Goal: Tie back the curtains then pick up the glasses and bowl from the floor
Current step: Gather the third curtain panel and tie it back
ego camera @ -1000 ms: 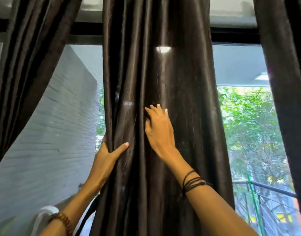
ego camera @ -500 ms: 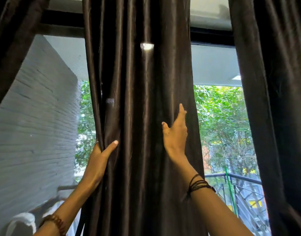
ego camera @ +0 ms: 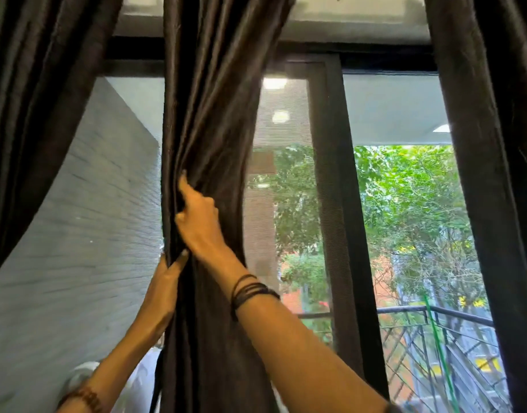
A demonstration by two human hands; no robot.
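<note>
That dark brown satiny curtain panel (ego camera: 208,120) hanging mid-window looks soft, slippery, probably light, so I'd grab it bunched at mid-height. Right hand (ego camera: 198,222) pinches the gathered folds, left hand (ego camera: 163,290) is clamped round the edge just below.

The curtain (ego camera: 208,120) is dark cloth with a soft satin sheen; the railing (ego camera: 453,312) is matt black metal.
</note>
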